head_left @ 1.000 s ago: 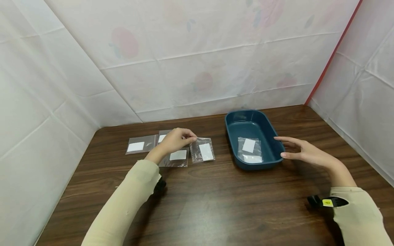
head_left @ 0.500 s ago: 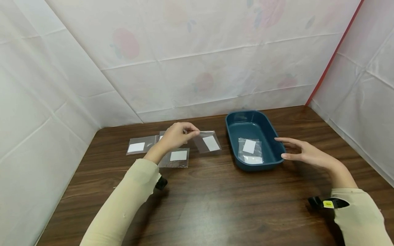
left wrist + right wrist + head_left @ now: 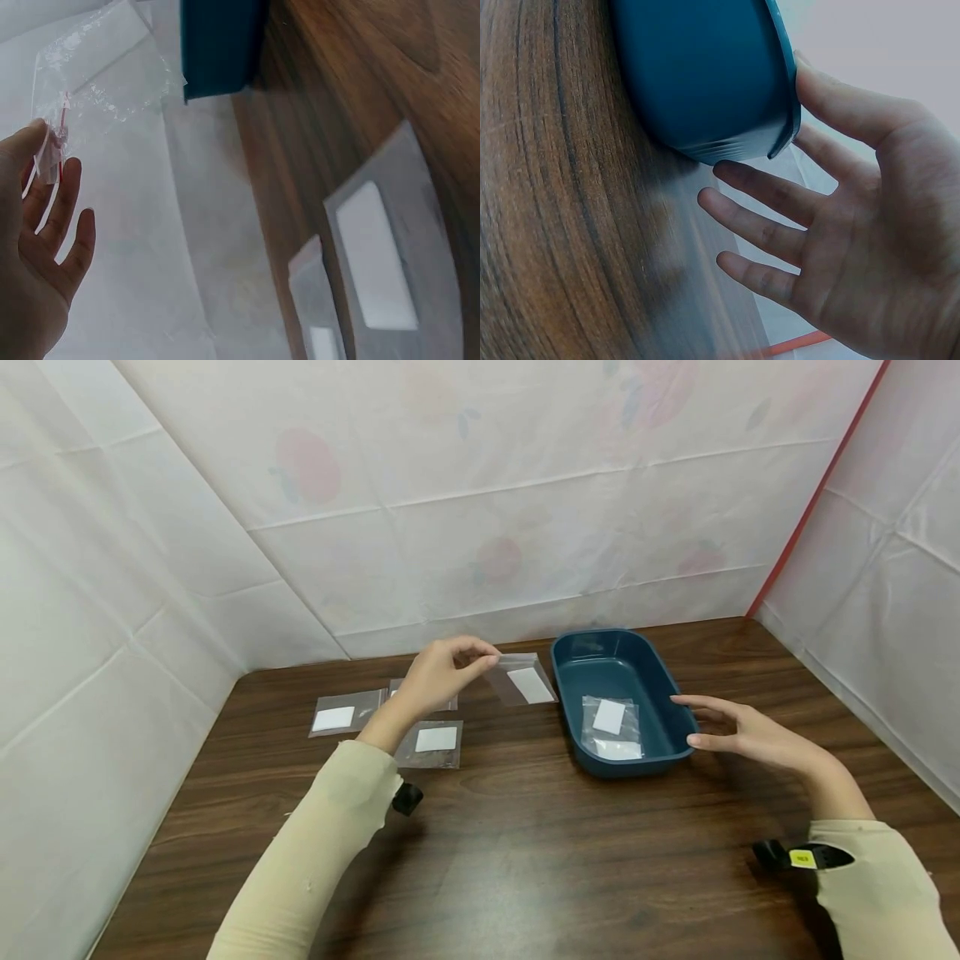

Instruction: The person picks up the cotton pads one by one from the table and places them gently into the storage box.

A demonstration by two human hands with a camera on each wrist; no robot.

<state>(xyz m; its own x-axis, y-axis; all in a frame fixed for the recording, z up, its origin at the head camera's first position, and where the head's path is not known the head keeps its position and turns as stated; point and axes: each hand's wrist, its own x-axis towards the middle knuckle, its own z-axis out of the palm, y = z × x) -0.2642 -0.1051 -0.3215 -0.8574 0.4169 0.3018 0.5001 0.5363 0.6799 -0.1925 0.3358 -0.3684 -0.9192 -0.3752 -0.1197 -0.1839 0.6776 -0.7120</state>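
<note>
My left hand (image 3: 486, 660) pinches the top edge of a clear plastic bag (image 3: 525, 681) with a white card inside and holds it in the air just left of the blue tub (image 3: 678, 710). In the left wrist view the bag (image 3: 97, 75) hangs from my thumb and finger, with the blue tub (image 3: 217, 45) behind it. Two similar bags (image 3: 611, 725) lie inside the tub. My right hand (image 3: 693, 722) is spread beside the tub's right rim. Its thumb lies against the tub's (image 3: 705, 75) rim and its fingers (image 3: 765, 232) are straight.
Three more carded bags lie on the dark wooden table: a far left bag (image 3: 337, 717), a near bag (image 3: 433, 742) and a third bag (image 3: 396, 687) partly behind my left wrist. White sheet walls close in the back and both sides. The near table (image 3: 525, 860) is bare wood.
My left hand has lifted the bag off the table and carried it up and right, to the tub's left rim. The right hand has stayed by the tub.
</note>
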